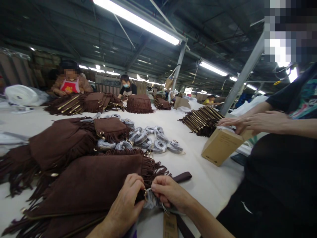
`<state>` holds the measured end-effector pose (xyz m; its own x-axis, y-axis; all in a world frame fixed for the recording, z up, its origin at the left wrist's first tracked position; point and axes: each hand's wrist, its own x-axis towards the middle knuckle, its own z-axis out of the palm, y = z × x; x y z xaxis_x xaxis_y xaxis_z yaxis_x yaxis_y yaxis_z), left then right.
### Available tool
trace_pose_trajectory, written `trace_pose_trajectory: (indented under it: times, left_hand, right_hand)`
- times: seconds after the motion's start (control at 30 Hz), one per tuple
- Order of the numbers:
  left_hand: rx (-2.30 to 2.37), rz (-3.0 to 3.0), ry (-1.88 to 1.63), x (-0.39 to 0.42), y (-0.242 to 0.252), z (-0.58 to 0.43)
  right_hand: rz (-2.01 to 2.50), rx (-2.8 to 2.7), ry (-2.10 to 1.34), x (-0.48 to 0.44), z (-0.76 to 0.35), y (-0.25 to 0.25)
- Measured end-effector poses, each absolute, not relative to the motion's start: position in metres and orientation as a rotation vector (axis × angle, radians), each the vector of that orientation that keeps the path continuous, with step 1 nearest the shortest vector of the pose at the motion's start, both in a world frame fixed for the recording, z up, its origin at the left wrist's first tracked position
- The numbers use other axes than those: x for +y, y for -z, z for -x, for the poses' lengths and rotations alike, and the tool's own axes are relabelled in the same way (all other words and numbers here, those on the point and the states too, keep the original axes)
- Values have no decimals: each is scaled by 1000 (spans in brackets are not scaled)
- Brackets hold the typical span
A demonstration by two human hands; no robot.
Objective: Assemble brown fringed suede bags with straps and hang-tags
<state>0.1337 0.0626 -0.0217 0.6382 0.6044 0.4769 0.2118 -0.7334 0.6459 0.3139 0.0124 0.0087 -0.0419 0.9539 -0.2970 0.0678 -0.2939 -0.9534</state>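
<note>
My left hand point(130, 200) is closed around a dark strap end by a gold ring point(145, 195), at the right edge of a brown fringed bag point(99, 181). Against it, my right hand point(168, 193) pinches a thin white string near the same ring. Clear plastic wrapping point(151, 200) bunches between the two hands. Below my right hand hangs a brown cardboard tag point(170, 226) with a printed label. A dark brown strap loop point(182, 177) sticks out beyond my right hand.
Several plastic-wrapped coiled straps point(159, 145) lie past the bag. More fringed bags point(61, 142) are piled at left and farther back. At right, a co-worker's hands point(257, 122) rest on a cardboard box point(223, 145). A stack of gold-zipped bags point(201, 119) lies beside it.
</note>
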Motion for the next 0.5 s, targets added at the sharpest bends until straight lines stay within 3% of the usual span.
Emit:
trace_pose_trajectory:
  times: [0.5]
  left_hand:
    - [642, -2270, -923, 63, 24, -135]
  right_hand:
    - [1450, -1390, -1299, 22, -308, -10]
